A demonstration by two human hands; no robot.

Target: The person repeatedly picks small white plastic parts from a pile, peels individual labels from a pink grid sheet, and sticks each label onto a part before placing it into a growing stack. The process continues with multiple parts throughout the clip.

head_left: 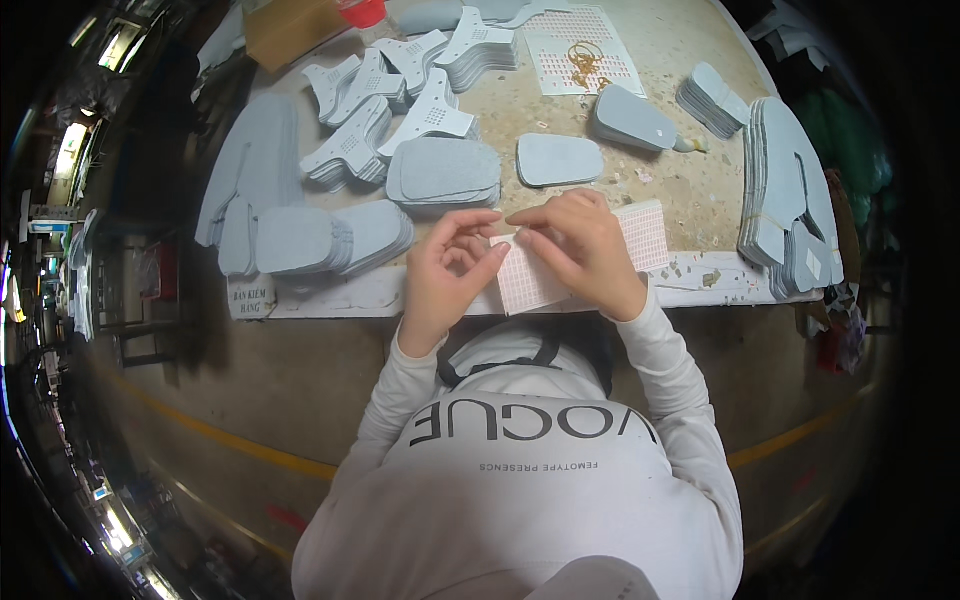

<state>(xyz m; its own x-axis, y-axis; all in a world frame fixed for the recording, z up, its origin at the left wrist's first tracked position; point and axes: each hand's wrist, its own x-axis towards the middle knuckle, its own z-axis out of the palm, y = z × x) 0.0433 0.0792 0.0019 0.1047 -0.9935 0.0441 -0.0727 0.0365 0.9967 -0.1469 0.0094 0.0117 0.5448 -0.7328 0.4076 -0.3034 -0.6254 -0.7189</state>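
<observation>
1. One red-printed label sheet (530,282) lies along the front edge of the tabletop (500,112).
2. Left hand (455,262): fingers curled, thumb at the sheet's upper-left corner; whether it grips cannot be determined.
3. Right hand (582,245): lies across the sheet, thumb and forefinger near that corner; grip likewise cannot be determined.
4. Grey rounded panels (558,160) lie just beyond the right hand.
5. Rubber bands (583,72) rest on a second printed sheet (625,40) farther back.
</observation>
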